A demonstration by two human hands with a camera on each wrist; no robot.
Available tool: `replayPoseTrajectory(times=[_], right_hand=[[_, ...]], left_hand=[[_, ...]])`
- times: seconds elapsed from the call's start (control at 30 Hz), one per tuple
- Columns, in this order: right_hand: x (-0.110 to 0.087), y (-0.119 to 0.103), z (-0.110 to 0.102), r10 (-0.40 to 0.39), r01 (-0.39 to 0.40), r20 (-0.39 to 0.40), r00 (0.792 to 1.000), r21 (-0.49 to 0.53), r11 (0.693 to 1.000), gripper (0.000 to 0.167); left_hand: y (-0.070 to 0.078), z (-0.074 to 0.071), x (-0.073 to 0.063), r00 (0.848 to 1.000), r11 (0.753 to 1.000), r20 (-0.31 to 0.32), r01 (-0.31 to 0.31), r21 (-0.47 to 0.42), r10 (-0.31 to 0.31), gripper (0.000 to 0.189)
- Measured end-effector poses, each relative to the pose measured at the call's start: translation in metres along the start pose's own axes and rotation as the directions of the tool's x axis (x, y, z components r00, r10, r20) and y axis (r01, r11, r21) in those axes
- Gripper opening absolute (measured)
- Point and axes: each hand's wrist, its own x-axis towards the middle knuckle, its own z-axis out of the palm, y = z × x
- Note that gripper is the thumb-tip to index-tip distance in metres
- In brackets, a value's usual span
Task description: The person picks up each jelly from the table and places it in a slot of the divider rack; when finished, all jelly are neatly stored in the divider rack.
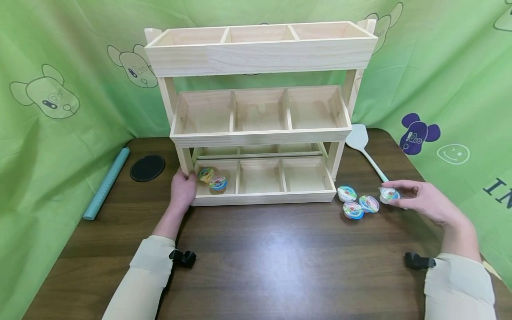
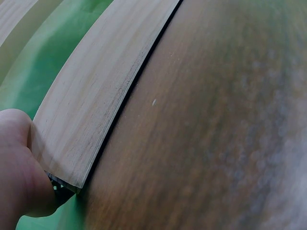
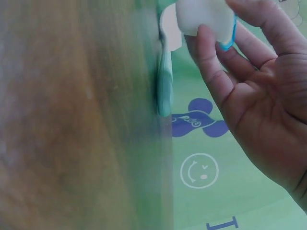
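A three-tier wooden rack [image 1: 260, 58] stands on the table, each tier split into three compartments. My left hand [image 1: 183, 190] grips the left end of its bottom tray [image 1: 264, 199]; in the left wrist view the thumb lies against the board's end. Two jelly cups, one yellowish [image 1: 206, 174] and one blue-rimmed [image 1: 218, 183], lie in that tray's left compartment. Off the rack's right side, my right hand [image 1: 428, 202] pinches a jelly cup [image 1: 389, 194] between thumb and fingers, its pale body [image 3: 204, 21] showing in the right wrist view. Three more jelly cups [image 1: 354, 210] lie grouped beside it.
Behind the right hand lies a pale spatula [image 1: 358, 138], its handle pointing toward the hand. On the left are a black round disc [image 1: 147, 168] and a light-blue rod [image 1: 107, 183]. Green printed cloth [image 1: 96, 26] hangs around the back and sides of the dark wooden table [image 1: 276, 262].
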Motion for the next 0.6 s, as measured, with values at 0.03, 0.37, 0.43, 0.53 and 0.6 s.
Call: replayPoseTrajectory(times=[0.03, 0.37, 0.43, 0.53, 0.6], right_hand=[[0.000, -0.001, 0.000, -0.001, 0.001, -0.006, 1.000, 0.005, 1.000, 0.044], [0.003, -0.026, 0.002, -0.004, 0.003, -0.043, 0.999, -0.022, 1.000, 0.043], [0.004, -0.033, 0.003, -0.004, 0.002, -0.045, 0.999, -0.041, 0.999, 0.043], [0.007, -0.040, 0.006, -0.024, 0.023, -0.036, 0.999, -0.041, 0.999, 0.043], [0.010, -0.044, 0.009, -0.047, 0.046, -0.023, 0.999, -0.026, 0.999, 0.043]], left_hand=[[0.000, 0.000, 0.000, 1.000, 1.000, 0.000, 0.000, 0.000, 0.000, 0.045], [0.000, 0.000, 0.000, 1.000, 1.000, 0.001, -0.006, -0.003, 0.006, 0.046], [0.000, 0.000, 0.000, 1.000, 1.000, 0.009, -0.005, -0.010, 0.005, 0.047], [0.000, -0.001, 0.000, 1.000, 1.000, 0.022, -0.005, -0.016, 0.005, 0.048], [0.000, -0.001, 0.000, 1.000, 1.000, 0.026, -0.004, -0.021, 0.004, 0.048]])
